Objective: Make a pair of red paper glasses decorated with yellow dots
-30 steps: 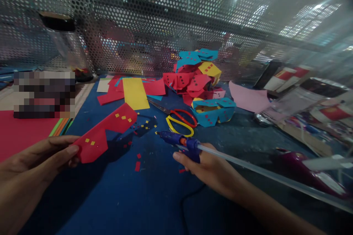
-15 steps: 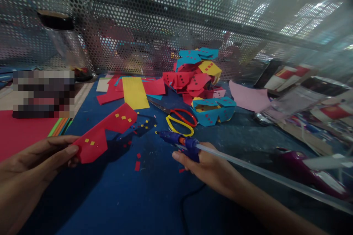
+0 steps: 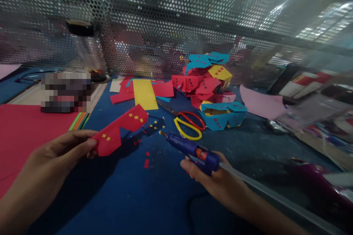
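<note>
Between the thumb and fingers of my left hand (image 3: pixel 74 147) is the end of a red paper cutout (image 3: pixel 110 141) with a V-shaped notch and several small yellow squares on its face. My right hand (image 3: pixel 206 172) is wrapped round a blue glue gun (image 3: pixel 183 145), a long clear glue stick (image 3: pixel 264 189) sticking out of its back. The gun's nozzle points away to the left, and a small yellow square (image 3: pixel 160 132) is at its tip. More yellow paper bits (image 3: pixel 154 122) and red scraps (image 3: pixel 146 163) lie scattered on the blue table (image 3: pixel 132 198).
Scissors (image 3: pixel 190 125) with red and yellow handles lie beyond the gun. Behind them are a blue folded paper shape (image 3: pixel 223 115), a pile of red ones (image 3: pixel 202 84) and a yellow strip (image 3: pixel 146 93). A purple glue gun (image 3: pixel 317 181) lies right; a clear jar (image 3: pixel 86 49) stands back left.
The view has turned a little left, so the table things sit further right. The glue gun is tilted more, its nozzle tip now at a yellow square. Both hands keep their holds.
</note>
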A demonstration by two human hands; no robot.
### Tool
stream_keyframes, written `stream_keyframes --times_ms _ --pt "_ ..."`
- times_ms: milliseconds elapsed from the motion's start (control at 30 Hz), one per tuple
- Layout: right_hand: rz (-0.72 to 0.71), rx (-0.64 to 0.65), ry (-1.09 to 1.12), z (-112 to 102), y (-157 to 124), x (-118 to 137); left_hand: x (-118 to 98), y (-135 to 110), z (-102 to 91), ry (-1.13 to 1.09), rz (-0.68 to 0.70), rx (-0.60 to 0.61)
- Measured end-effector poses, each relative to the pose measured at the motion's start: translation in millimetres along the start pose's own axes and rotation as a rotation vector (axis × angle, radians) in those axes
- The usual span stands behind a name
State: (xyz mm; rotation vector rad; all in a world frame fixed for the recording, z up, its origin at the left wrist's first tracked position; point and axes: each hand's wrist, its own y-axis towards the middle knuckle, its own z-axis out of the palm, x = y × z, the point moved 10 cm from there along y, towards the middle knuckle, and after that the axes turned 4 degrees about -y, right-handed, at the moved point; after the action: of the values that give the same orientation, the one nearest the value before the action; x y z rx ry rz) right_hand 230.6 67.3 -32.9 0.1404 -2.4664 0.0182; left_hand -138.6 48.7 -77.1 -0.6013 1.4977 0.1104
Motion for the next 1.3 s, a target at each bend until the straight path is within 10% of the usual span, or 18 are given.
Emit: stream_keyframes --times_ms 433,1300 --pt "-0.513 0.264 0.056 39.9 -1.3 101.0 -17.2 -4.7 23.1 0.12 0.164 0.224" --pt "-0.796 0.191 -0.065 54.4 -3.9 119.1 -28.0 -14.3 34.2 0.219 0.213 0.289"
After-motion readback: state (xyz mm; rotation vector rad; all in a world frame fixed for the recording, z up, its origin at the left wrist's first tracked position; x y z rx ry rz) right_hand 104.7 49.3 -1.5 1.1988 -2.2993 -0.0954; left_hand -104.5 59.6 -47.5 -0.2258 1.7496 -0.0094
